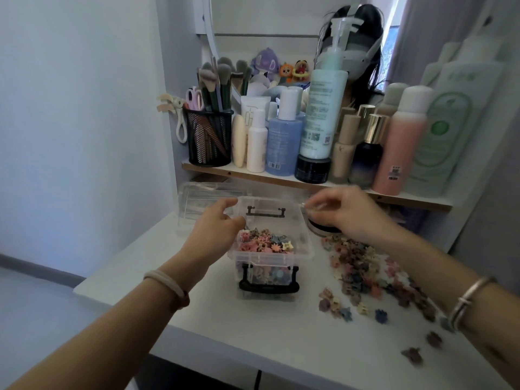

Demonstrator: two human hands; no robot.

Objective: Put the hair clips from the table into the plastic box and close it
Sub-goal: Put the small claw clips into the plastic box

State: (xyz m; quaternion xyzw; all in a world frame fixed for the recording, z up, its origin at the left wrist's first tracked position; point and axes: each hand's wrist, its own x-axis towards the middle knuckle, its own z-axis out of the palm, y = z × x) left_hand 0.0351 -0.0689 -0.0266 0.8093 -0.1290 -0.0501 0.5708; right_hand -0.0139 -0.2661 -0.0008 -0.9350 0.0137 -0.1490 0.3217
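A clear plastic box (305, 249) with black latch handles stands open in the middle of the white table (219, 313). Small pastel hair clips (264, 243) partly fill it. My left hand (219, 223) curls round the box's left rim. My right hand (340, 212) pinches the rim at the box's far right corner. A large heap of hair clips (360, 266) lies on the table right of the box, partly under my right forearm. Looser hair clips (337, 305) trail toward the front right. The box's clear lid (197, 204) lies behind my left hand.
A wooden shelf (253, 175) just behind the box holds bottles (323, 114), a black mesh brush pot (209, 136) and jars, with a mirror above. A round black compact (323, 228) sits under my right hand. The table's front edge runs diagonally below my arms.
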